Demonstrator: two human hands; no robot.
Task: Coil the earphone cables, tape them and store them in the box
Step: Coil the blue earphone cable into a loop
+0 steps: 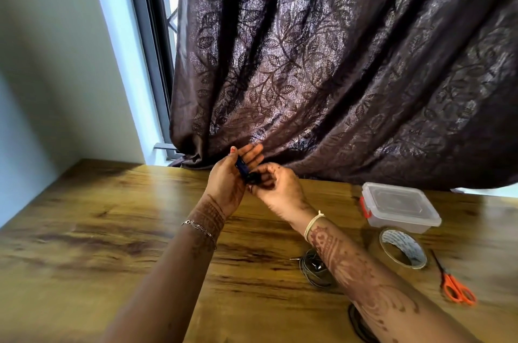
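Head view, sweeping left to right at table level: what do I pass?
left hand → right hand → coiled cable → tape roll → scissors. The box overlaps the tape roll, so it is left out.

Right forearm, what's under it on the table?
A coiled cable and, nearer the elbow, a black loop peek out; the forearm covers the rest of both.
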